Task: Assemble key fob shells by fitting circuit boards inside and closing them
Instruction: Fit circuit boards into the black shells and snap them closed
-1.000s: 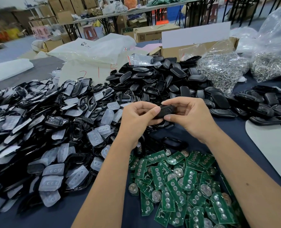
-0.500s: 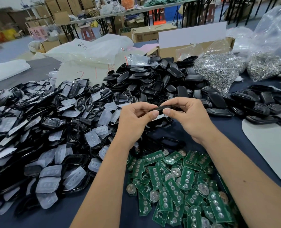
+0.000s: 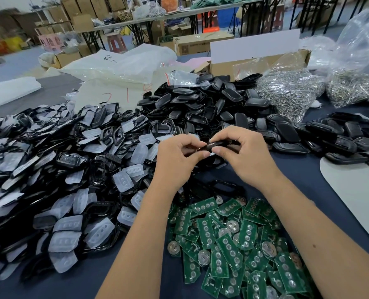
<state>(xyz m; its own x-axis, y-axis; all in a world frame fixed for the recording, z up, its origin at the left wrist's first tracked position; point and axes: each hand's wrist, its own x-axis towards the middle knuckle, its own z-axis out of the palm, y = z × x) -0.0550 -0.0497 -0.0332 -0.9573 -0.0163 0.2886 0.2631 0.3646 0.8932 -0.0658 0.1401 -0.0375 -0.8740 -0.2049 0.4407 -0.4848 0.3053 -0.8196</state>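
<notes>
Both hands, left hand [image 3: 179, 157] and right hand [image 3: 247, 156], pinch one black key fob shell [image 3: 217, 145] (seen edge-on) just above the heap of green circuit boards [image 3: 233, 244].

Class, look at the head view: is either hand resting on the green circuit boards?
No: both the left hand and right hand pinch a black fob shell above the green circuit boards.

Bright, even overhead light fills the scene, and shadows are soft and faint under the fingers [image 3: 201, 155] on the dark worktop [image 3: 298, 175]. Glossy black shells [image 3: 211, 104] beyond the fingers carry small highlights. Far shelves [image 3: 49, 24] look blurred, and wide-angle distortion bends the edges.
</notes>
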